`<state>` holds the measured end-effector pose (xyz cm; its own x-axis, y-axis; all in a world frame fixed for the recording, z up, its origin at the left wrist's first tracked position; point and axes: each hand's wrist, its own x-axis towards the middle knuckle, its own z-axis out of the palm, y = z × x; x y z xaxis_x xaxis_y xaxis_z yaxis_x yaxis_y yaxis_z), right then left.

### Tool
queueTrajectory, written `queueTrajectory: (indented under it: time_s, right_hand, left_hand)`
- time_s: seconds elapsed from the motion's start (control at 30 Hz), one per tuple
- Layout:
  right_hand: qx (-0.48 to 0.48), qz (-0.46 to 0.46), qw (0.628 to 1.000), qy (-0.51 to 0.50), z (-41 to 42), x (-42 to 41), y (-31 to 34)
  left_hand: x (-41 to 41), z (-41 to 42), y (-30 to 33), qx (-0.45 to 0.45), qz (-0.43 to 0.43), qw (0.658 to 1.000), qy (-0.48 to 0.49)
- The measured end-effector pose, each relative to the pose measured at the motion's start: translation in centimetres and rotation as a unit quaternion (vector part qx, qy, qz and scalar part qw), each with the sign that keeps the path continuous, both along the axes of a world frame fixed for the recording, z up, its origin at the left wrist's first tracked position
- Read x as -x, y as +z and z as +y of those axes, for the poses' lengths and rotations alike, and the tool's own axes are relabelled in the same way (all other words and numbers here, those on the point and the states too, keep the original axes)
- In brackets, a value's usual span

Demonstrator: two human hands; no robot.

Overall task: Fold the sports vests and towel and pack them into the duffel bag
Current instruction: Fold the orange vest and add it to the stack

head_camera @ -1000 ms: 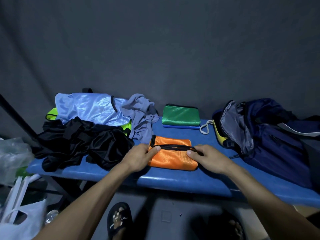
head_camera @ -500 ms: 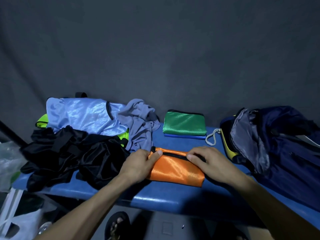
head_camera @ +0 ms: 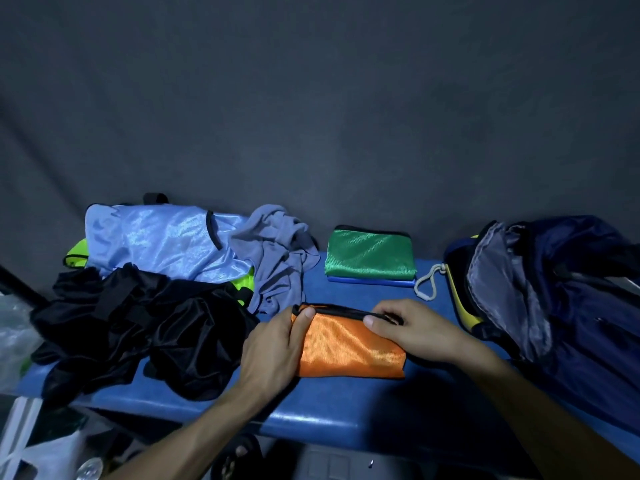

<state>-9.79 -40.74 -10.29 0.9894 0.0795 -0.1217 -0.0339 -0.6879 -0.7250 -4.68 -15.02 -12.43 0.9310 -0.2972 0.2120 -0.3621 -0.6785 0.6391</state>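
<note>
A folded orange vest [head_camera: 349, 344] with black trim lies on the blue bench [head_camera: 346, 414] in front of me. My left hand [head_camera: 273, 351] grips its left edge, thumb on top. My right hand [head_camera: 412, 330] grips its upper right corner, fingers curled over the trim. Behind it a folded green vest [head_camera: 370, 254] sits on a folded blue one [head_camera: 370, 280]. The open navy duffel bag [head_camera: 540, 292] stands at the right. Unfolded at the left are a light blue vest [head_camera: 156, 240], black vests [head_camera: 138, 327], a neon yellow vest [head_camera: 76, 254] and a grey towel [head_camera: 277, 258].
A white cord loop [head_camera: 427, 282] hangs from the bag's left end. Plastic bags [head_camera: 14, 327] stand left of the bench. A dark fabric backdrop fills the space behind. The floor and my sandalled foot [head_camera: 239, 459] show below the bench's front edge.
Both hands have stayed on the orange vest and shifted their grip along its top edge. The camera has tilted, so the bench sits lower in view.
</note>
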Motion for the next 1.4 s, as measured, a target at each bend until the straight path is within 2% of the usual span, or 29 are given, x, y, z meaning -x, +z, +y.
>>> queueTrajectory:
  time_s: [0.17, 0.33, 0.43, 0.53, 0.6, 0.7, 0.87, 1.0, 1.1, 1.27, 1.4]
  right_hand:
    - [-0.003, -0.036, 0.999, -0.039, 0.4, 0.1, -0.3]
    - [0.228, -0.088, 0.968, -0.058, 2.0, 0.4, -1.3]
    - [0.249, -0.128, 0.957, -0.081, 2.4, 0.5, -1.7]
    - [0.232, -0.234, 0.941, -0.074, 2.2, 0.8, -1.8]
    - [0.232, -0.269, 0.934, -0.043, 1.6, 1.0, -1.7]
    - [0.168, -0.24, 0.956, 0.004, 0.1, 1.2, -1.1]
    - [0.068, -0.128, 0.989, -0.007, -2.4, 1.3, -0.8]
    - [0.045, -0.14, 0.989, -0.019, -2.1, 1.4, -1.2]
    - [-0.015, -0.142, 0.989, -0.047, -1.8, 1.3, -1.0]
    - [-0.139, -0.103, 0.98, -0.102, -0.9, 0.8, -1.3]
    - [-0.17, -0.047, 0.976, -0.126, -0.4, 0.0, -1.2]
  left_hand:
    - [-0.4, 0.0, 0.2, -0.016, 0.018, 1.0, -0.008]
    - [-2.3, 0.2, 1.1, -0.076, 0.08, 0.993, -0.041]
    - [-3.0, 1.1, 2.0, -0.166, -0.01, 0.985, -0.04]
    - [-4.1, 2.3, 2.6, -0.12, -0.093, 0.977, -0.148]
    - [-4.8, 2.6, 2.3, -0.135, -0.129, 0.957, -0.222]
    - [-5.0, 2.6, 1.5, -0.145, -0.146, 0.947, -0.244]
    - [-5.0, 2.3, 1.2, -0.121, -0.133, 0.961, -0.212]
    - [-5.1, 2.0, 0.9, -0.087, -0.114, 0.969, -0.203]
    - [-5.4, 1.9, 0.8, -0.082, -0.101, 0.971, -0.202]
    - [-5.6, 1.7, 0.9, -0.054, -0.079, 0.967, -0.238]
    - [-5.7, 1.4, 0.9, -0.007, -0.027, 0.976, -0.216]
